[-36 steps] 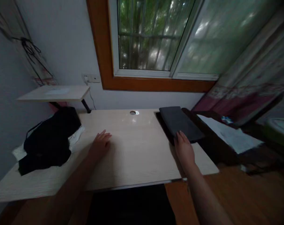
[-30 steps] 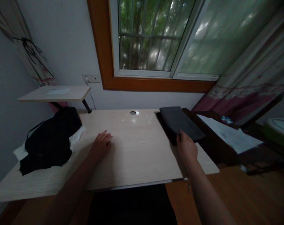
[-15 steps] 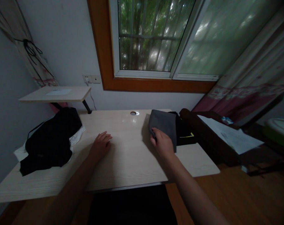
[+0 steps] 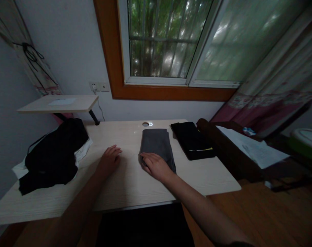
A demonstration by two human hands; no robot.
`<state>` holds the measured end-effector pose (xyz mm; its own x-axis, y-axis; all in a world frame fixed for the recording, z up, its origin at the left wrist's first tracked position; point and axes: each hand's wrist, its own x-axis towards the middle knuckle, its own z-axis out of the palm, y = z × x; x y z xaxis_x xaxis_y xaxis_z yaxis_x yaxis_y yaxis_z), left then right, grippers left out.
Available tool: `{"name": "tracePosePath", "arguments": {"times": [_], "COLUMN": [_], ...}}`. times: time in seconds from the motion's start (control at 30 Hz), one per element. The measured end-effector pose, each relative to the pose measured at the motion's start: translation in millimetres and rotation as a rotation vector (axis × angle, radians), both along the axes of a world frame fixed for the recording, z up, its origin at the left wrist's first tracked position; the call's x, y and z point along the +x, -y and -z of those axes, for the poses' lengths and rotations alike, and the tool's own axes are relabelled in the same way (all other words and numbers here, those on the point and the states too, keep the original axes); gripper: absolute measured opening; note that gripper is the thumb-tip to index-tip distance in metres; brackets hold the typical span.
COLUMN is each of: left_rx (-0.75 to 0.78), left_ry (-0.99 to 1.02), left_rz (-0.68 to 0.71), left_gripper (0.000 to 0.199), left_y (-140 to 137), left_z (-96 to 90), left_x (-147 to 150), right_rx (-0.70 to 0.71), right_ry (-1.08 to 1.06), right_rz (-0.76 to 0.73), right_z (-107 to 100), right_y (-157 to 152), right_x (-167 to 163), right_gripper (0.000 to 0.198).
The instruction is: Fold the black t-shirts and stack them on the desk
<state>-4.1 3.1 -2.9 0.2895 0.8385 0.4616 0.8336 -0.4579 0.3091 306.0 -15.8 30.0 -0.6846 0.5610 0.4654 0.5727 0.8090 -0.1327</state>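
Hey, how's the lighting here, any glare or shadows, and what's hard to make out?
Head view: dim, brightest at the window; head view: glare on the desk beside its hole, a soft shadow beside the left hand; head view: the black heap on the left shows little detail, and the far right edge looks blurred.

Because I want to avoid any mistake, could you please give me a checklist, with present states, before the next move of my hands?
1. Folded dark-grey cloth lies on the pale wood-grain desk: ok.
2. Bare right hand is at this cloth: ok, over its near left corner.
3. Firm grip there: cannot tell, the underside is hidden.
4. Bare left hand is free: ok, holding nothing.
5. Folded black cloth with a thin yellow strip is apart from the grey one: ok.
6. Rumpled black cloth heap is neatly folded: not ok.
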Motion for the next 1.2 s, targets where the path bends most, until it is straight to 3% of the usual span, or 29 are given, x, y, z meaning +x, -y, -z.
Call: {"name": "tracePosePath", "arguments": {"times": [0.17, 0.33, 0.4, 0.5, 0.67, 0.77, 0.87, 1.0, 1.2], "left_rx": [-0.013, -0.042, -0.056, -0.067, -0.07, -0.066, -0.062, -0.062, -0.083], "left_ry": [0.011, 0.011, 0.007, 0.004, 0.016, 0.02, 0.023, 0.027, 0.039], "left_rz": [-0.001, 0.029, 0.056, 0.077, 0.06, 0.06, 0.061, 0.065, 0.059], "left_gripper": [0.035, 0.045, 0.046, 0.046, 0.045, 0.042, 0.042, 0.041, 0.041], "left_y": [2.0, 5.2, 6.0, 6.4, 6.3, 6.2, 6.2, 7.0, 7.5], "left_z": [-4.1, -7.1, -8.1, -9.6, -10.3, -10.1, -10.5, -11.5, -13.0], "left_x": [0.5, -0.3, -0.5, -0.4, 0.2, 0.6, 0.8, 0.5, 0.4], "right_rx": [0.018, -0.055, -0.125, -0.189, -0.237, -0.314, -0.32, -0.348, -0.506], "right_ry": [0.051, -0.015, -0.075, -0.158, -0.235, -0.249, -0.314, -0.393, -0.563], "right_rz": [-0.186, -0.369, -0.31, -0.109, 0.299, 0.32, 0.332, 0.358, 0.357], "right_z": [0.8, -28.0, -44.2, -57.0, -32.1, -11.2, -3.3, -7.4, -19.8], "right_y": [9.7, 16.4, 13.0, -1.7, -30.1, -33.6, -30.0, -27.9, -31.9], "right_x": [-27.8, -31.7, -21.0, 4.8, 48.7, 60.9, 61.9, 54.5, 35.8], "right_gripper": [0.028, 0.025, 0.026, 0.028, 0.035, 0.044, 0.046, 0.043, 0.046]}}
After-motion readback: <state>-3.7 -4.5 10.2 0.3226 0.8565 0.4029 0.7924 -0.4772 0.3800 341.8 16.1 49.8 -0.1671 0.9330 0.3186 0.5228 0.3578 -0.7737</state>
